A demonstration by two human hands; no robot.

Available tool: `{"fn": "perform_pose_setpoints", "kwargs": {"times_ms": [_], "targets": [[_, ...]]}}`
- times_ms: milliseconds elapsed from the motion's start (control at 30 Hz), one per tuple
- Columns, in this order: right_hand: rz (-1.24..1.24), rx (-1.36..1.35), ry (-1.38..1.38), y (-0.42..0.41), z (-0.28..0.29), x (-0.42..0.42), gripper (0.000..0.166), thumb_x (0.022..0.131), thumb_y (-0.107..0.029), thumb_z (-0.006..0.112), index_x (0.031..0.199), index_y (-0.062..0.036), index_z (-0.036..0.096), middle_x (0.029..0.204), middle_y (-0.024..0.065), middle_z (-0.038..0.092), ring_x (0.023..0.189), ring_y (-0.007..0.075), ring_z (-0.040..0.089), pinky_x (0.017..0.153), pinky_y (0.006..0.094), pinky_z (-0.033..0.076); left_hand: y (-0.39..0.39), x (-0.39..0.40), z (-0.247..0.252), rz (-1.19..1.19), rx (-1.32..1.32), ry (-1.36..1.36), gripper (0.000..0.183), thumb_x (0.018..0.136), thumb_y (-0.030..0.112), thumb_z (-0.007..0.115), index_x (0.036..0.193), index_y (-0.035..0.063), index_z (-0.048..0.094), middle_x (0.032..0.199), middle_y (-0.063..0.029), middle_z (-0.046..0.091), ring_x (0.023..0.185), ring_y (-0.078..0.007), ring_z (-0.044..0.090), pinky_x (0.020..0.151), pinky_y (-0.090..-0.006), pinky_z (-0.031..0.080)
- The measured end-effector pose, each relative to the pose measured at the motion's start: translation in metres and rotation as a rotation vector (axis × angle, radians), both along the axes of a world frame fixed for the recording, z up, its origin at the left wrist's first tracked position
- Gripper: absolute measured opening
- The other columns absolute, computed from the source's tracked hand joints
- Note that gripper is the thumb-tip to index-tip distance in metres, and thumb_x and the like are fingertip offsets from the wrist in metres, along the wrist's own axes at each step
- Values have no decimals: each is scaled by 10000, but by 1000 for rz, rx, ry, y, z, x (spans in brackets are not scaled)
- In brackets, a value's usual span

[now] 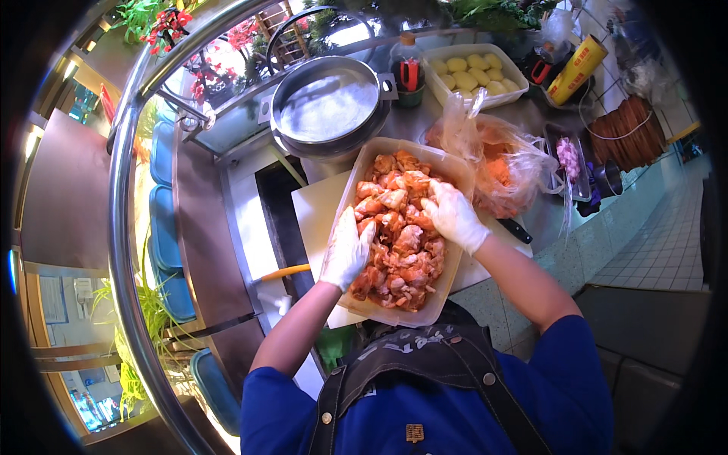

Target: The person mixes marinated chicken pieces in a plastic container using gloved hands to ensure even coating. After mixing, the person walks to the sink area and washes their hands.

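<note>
A rectangular plastic tub (449, 284) full of orange-red seasoned raw meat pieces (406, 239), which look like chicken, rests over a white cutting board (315, 219). At the tub's left side, my left hand (348, 247), in a whitish glove, lies against the meat with its fingers apart. My right hand (454, 215), gloved alike, reaches over the right rim, its fingertips on the meat; whether they grip a piece is hidden. Right of the tub sits a clear plastic bag (512, 170) with orange contents. A black-handled knife (515, 230) lies on the board near my right forearm.
Behind the tub stands a round metal pan (327, 99). Further back are a bottle (406, 68), a tub of peeled potatoes (520, 85) and a yellow roll (577, 68). A small tray (583, 185) and a brown coiled bundle (628, 133) stand right. A steel rail (119, 193) curves along the left.
</note>
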State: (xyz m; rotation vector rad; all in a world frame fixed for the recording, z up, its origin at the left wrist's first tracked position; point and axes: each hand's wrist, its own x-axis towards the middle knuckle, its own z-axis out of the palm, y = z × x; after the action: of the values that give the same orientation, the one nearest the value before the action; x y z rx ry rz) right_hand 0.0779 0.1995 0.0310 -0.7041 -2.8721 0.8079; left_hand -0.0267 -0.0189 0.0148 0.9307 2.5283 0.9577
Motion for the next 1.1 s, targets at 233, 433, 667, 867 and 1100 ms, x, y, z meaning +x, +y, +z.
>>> {"fn": "perform_pose_setpoints", "kwargs": {"times_ms": [233, 433, 667, 867, 1100], "targets": [[-332, -592, -208, 45, -42, -63, 602, 902, -526, 454, 1149, -2, 618, 1158, 239, 610, 1087, 351, 582, 955, 371, 424, 66, -56, -57, 212, 107, -810, 705, 891, 535, 529, 1270, -60, 503, 1168, -217, 604, 1117, -276, 561, 969, -326, 413], [-275, -970, -377, 18, -25, -71, 727, 838, -594, 577, 1250, 4, 567, 1249, 163, 582, 1166, 210, 522, 1012, 290, 368, 70, -55, -47, 357, 447, -1477, 712, 813, 452, 698, 1336, 26, 472, 1240, -134, 577, 1102, -197, 562, 918, -313, 481], [-112, -978, -347, -2, -38, -61, 511, 877, -499, 572, 974, -11, 690, 933, 120, 674, 840, 190, 597, 788, 313, 468, 52, -40, -14, 294, 417, -1484, 600, 810, 350, 722, 1291, 61, 512, 1212, -116, 597, 1033, -206, 613, 847, -354, 530], [468, -250, 10, -18, -25, -2, 526, 834, -479, 565, 1024, 5, 641, 1096, 250, 580, 1050, 347, 536, 871, 449, 447, 22, -9, 24, -162, 337, -1001, 423, 855, 187, 675, 1227, 34, 548, 1181, -52, 595, 1056, -123, 550, 931, -277, 438], [580, 161, -496, -45, 9, 30, 524, 737, -416, 637, 1175, -129, 630, 1402, 298, 335, 1331, 462, 262, 1049, 605, 265, -13, 30, 6, -471, -150, 133, 766, 780, 430, 651, 1411, 103, 365, 1408, -248, 320, 1304, -463, 265, 1092, -541, 201]]}}
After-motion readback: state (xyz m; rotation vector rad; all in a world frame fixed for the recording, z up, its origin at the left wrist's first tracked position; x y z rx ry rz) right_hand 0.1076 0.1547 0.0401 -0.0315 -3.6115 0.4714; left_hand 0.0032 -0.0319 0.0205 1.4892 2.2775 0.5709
